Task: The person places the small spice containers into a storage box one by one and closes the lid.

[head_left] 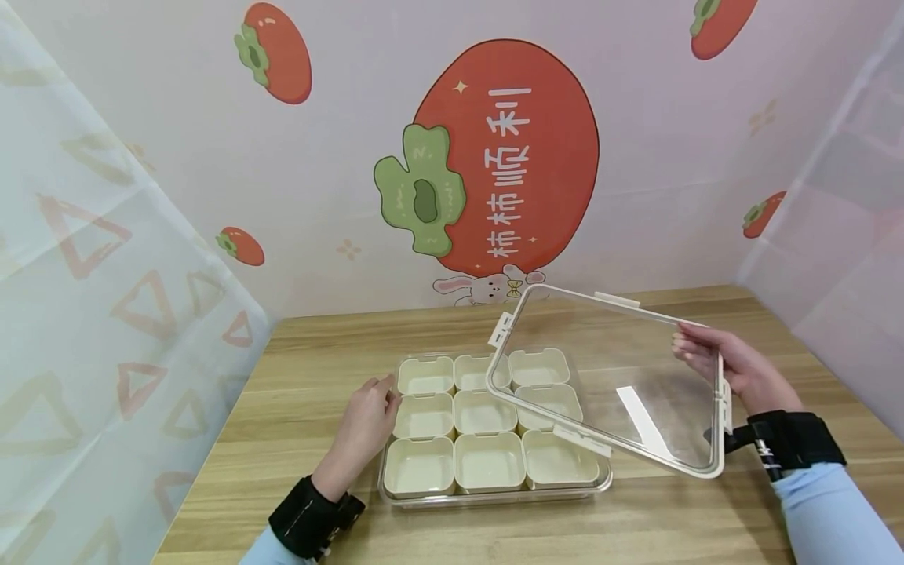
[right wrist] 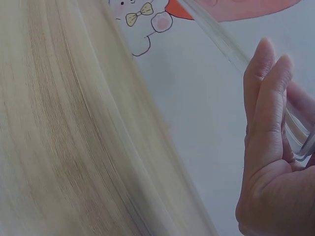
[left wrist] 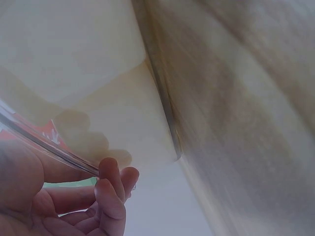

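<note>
A clear plastic storage box sits on the table in the head view, filled with rows of cream-coloured small bins. My left hand is at the box's left side. In the left wrist view its fingers and thumb pinch the clear rim. Over on the right, my right hand grips a transparent lid by its right end. This lid has a white edge and white clips, and it is tilted above the box, overlapping some right-hand bins. The right wrist view shows the fingers along the lid's edge.
The box stands on a wood-grain table. Behind it rises a pale backdrop printed with red persimmons and a rabbit. White patterned sheets hang along both sides. Black straps with cameras wrap both wrists.
</note>
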The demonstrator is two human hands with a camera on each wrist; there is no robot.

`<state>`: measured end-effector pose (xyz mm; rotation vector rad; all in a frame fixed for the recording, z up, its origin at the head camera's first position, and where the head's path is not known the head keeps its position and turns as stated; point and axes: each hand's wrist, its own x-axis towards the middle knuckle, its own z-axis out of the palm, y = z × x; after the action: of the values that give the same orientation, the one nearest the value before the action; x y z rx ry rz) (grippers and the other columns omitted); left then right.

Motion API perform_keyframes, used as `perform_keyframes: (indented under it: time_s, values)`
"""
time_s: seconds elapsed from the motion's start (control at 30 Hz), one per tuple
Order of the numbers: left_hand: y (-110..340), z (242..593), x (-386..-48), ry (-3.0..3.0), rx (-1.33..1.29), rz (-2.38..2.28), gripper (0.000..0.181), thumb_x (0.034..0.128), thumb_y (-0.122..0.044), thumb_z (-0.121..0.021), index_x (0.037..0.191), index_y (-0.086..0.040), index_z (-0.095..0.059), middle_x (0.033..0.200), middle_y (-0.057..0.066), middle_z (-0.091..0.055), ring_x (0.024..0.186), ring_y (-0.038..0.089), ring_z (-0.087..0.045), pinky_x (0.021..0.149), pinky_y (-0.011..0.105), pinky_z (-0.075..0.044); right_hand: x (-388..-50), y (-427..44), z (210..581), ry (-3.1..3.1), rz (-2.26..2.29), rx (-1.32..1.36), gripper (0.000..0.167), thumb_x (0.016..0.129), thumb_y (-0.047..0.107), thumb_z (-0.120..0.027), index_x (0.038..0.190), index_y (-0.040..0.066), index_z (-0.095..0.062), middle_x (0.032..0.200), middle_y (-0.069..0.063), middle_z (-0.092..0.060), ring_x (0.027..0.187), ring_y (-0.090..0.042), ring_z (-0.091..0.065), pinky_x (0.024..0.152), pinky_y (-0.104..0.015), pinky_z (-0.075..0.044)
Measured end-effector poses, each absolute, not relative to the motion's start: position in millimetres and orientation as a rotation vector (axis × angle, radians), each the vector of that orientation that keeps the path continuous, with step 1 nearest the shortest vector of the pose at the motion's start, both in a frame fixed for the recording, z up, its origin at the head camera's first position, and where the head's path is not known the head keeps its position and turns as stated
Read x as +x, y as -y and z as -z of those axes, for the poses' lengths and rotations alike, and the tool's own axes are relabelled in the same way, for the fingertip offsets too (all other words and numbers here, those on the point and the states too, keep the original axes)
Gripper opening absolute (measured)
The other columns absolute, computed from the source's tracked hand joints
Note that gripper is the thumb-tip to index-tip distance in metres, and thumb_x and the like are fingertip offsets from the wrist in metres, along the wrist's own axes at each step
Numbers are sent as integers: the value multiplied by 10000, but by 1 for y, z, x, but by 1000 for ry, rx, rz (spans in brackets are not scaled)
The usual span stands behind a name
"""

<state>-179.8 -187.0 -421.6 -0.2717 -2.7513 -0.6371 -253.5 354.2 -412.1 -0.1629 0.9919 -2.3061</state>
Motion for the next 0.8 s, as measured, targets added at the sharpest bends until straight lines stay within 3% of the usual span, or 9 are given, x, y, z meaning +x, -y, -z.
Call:
perform_keyframes:
  time_s: [0.8]
  values:
    - [188,423,-181,2743,-274,627,364,820,-31,-689,1145,113,-610,744,71,-593,609,109,-506,528,217,-421,-266,-307,412,-1090,2198,-209,529,1044,137,-210,961,42,-724,888,-111,-736,832,-206,-721,718,-223,-553]
